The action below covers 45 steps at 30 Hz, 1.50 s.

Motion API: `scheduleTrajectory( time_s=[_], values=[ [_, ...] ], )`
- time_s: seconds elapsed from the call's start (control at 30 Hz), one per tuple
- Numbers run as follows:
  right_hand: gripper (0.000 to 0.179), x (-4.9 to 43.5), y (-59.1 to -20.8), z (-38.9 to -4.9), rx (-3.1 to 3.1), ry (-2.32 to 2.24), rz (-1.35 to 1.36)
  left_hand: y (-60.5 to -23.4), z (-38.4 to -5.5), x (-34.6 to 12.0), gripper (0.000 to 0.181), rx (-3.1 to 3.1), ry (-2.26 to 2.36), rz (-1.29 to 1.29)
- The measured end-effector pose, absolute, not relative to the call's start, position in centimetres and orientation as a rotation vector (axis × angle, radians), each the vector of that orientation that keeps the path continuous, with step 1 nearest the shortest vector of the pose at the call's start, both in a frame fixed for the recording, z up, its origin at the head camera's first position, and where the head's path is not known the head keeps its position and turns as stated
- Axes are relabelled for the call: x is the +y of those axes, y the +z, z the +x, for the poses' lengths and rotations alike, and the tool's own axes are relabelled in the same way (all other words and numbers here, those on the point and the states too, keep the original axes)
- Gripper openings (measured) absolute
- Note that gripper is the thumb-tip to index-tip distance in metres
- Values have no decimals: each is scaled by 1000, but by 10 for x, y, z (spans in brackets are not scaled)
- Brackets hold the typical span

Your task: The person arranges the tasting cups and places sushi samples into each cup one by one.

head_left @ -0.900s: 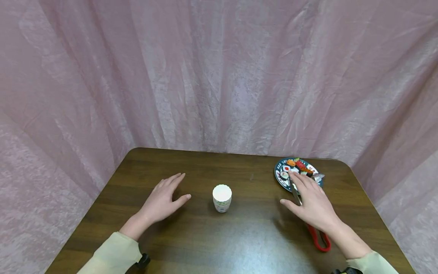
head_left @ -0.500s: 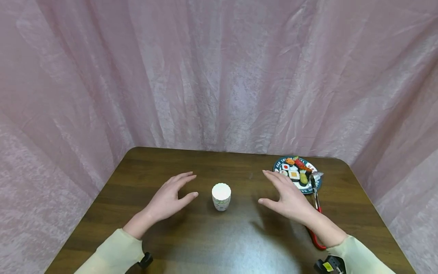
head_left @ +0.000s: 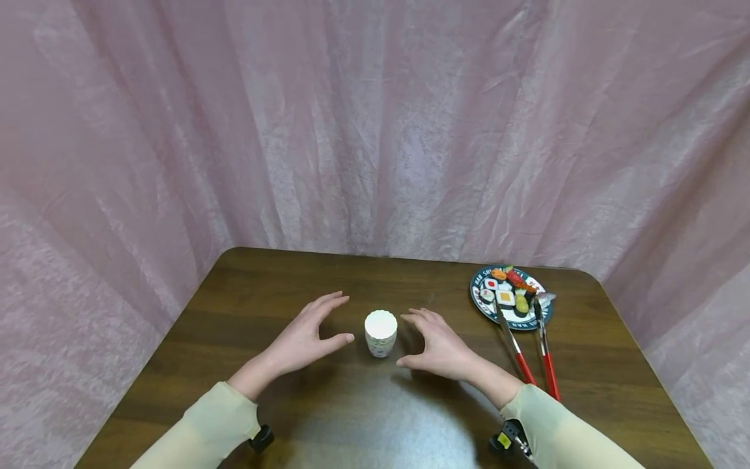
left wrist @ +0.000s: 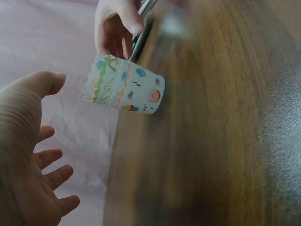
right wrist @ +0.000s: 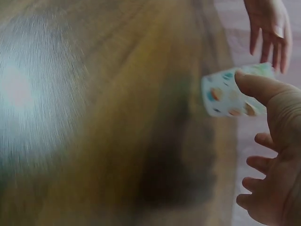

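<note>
Standing upright around the middle of the dark wooden table (head_left: 281,273), a white patterned cup (head_left: 381,335) sits between two bare hands. From where I watch, the left hand (head_left: 299,342) hangs to its left, thumb and fingers spread apart, gripping nothing. On its right, nearer to it, the right hand (head_left: 441,344) curves loosely, just beside the cup, its grasp also unclosed. Over at the far right, sushi-like pieces (head_left: 505,298) lie on a blue-rimmed plate (head_left: 518,324), with two red-handled utensils (head_left: 546,352) reaching onto its near side.
</note>
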State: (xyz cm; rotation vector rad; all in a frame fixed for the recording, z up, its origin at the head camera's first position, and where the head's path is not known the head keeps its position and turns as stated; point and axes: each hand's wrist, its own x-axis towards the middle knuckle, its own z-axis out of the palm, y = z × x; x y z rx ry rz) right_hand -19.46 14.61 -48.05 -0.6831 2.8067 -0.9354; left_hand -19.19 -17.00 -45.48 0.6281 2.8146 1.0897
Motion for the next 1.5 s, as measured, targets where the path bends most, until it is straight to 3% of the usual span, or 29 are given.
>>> scheduleTrajectory(
  time_s=[0.3,0.63,1.5],
  values=[
    [76,118,-505,-199,2828,-1026,-526,-466,-189,-170,78,2752,1136,587],
    [74,105,-512,-200,2873,-1049,-409,-473,-188,-169,79,2755,1119,588],
    [76,109,-523,-194,2932,-952,-404,-473,-192,-139,83,2703,1152,675]
  ],
)
